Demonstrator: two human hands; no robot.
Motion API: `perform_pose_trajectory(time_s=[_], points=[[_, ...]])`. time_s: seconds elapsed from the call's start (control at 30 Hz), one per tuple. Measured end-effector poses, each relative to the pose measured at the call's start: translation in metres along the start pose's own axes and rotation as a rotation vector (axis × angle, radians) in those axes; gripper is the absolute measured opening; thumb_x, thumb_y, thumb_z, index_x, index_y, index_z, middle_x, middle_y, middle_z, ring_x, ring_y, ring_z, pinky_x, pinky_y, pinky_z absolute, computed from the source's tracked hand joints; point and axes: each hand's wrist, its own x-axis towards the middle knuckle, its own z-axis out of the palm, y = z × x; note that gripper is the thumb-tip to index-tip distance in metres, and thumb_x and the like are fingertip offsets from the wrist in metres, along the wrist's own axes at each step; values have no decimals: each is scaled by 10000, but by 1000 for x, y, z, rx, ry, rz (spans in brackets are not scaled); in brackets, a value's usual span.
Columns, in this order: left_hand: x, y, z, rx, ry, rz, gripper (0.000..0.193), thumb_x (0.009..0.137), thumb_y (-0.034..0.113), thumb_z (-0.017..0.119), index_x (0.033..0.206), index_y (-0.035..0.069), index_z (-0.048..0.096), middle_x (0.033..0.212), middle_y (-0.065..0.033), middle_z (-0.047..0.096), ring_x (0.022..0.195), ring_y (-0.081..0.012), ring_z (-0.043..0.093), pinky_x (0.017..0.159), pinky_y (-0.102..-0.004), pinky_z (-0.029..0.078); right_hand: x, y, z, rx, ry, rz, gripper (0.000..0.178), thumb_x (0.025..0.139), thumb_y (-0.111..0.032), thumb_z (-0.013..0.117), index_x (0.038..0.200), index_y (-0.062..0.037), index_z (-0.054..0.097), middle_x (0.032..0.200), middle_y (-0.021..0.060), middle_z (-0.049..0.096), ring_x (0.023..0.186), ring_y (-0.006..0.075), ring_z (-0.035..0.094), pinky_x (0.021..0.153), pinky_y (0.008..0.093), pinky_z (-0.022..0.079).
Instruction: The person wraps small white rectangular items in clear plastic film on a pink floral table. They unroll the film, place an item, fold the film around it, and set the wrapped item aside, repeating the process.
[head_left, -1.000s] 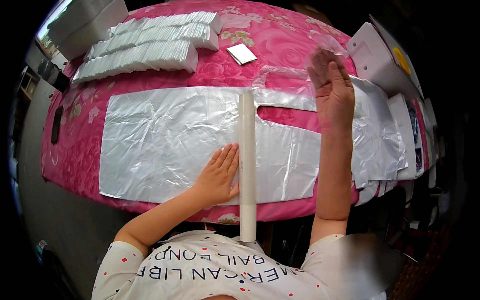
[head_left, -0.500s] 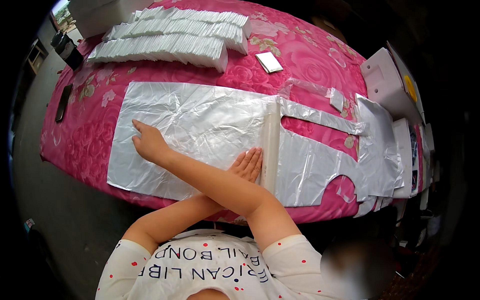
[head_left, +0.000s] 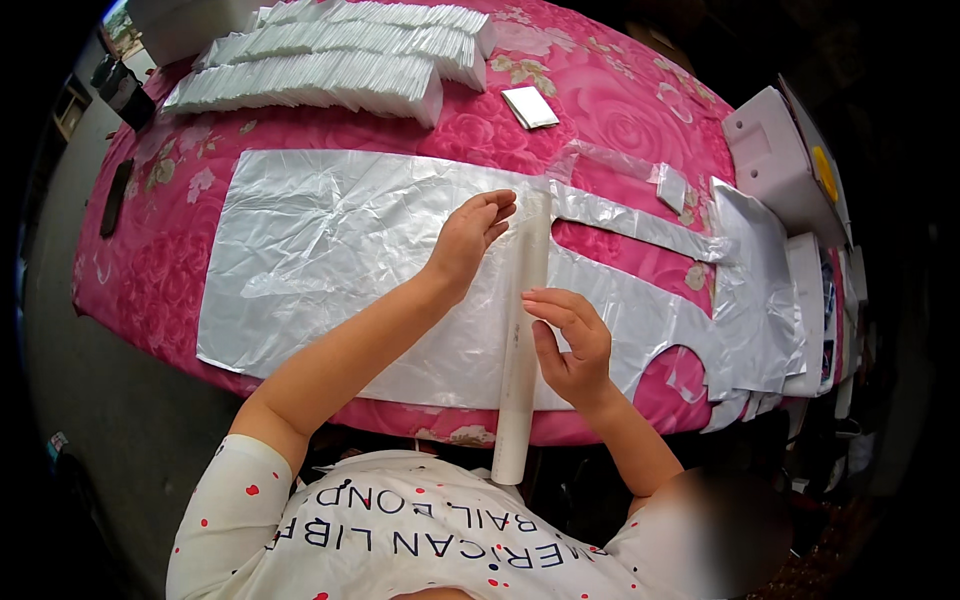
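A silvery-white plastic sheet (head_left: 330, 260), creased and shaped like an apron with cut-outs at its right end, lies flat on the table. Across it rests a whitish plastic tube (head_left: 516, 380), its near end jutting past the table's front edge. My left hand (head_left: 472, 240) is just left of the tube's far part, open, with fingers extended toward it. On the tube's right side, my right hand (head_left: 575, 345) is open, thumb apart from the fingers. Its fingertips are at the tube; whether they press on it I cannot tell.
Rows of folded white packets (head_left: 310, 85) stand at the back left, with a single folded packet (head_left: 530, 107) beside them. A dark phone-like object (head_left: 117, 198) lies at the left edge. White foam boxes (head_left: 780, 150) and more silvery sheets (head_left: 755, 290) crowd the right side.
My arms have uncrossed: the right hand came from the sheet's left part to the tube's right side, the left hand moved farther up. The tube has shifted toward me.
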Motion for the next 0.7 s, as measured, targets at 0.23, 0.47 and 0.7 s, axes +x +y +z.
perform_pose_trajectory(time_s=[0.23,0.47,0.7], points=[[34,-6,0,-428,224,-390,577,947,328,338,1308,-118,280,1337,-235,364,1255,-305,377,1069,-376,297,-37,46,-25,-229,-389,-14,485,835,-311,561,1236,-43,504,1311,140,465,1217,321,427,984,409,364],[-8,30,-25,4,231,26,477,967,301,312,1264,-68,362,1301,-202,432,1236,-262,412,1050,-357,314,-8,36,14,-303,-574,-135,636,829,-477,501,1330,-93,421,1411,81,361,1346,297,238,1089,442,194],[-115,114,-144,195,272,340,469,977,309,267,1249,-48,405,1251,-197,490,1154,-253,497,995,-345,384,56,-58,175,186,-586,-470,472,866,-399,504,1137,-18,567,1261,135,512,1269,305,361,1053,424,273]])
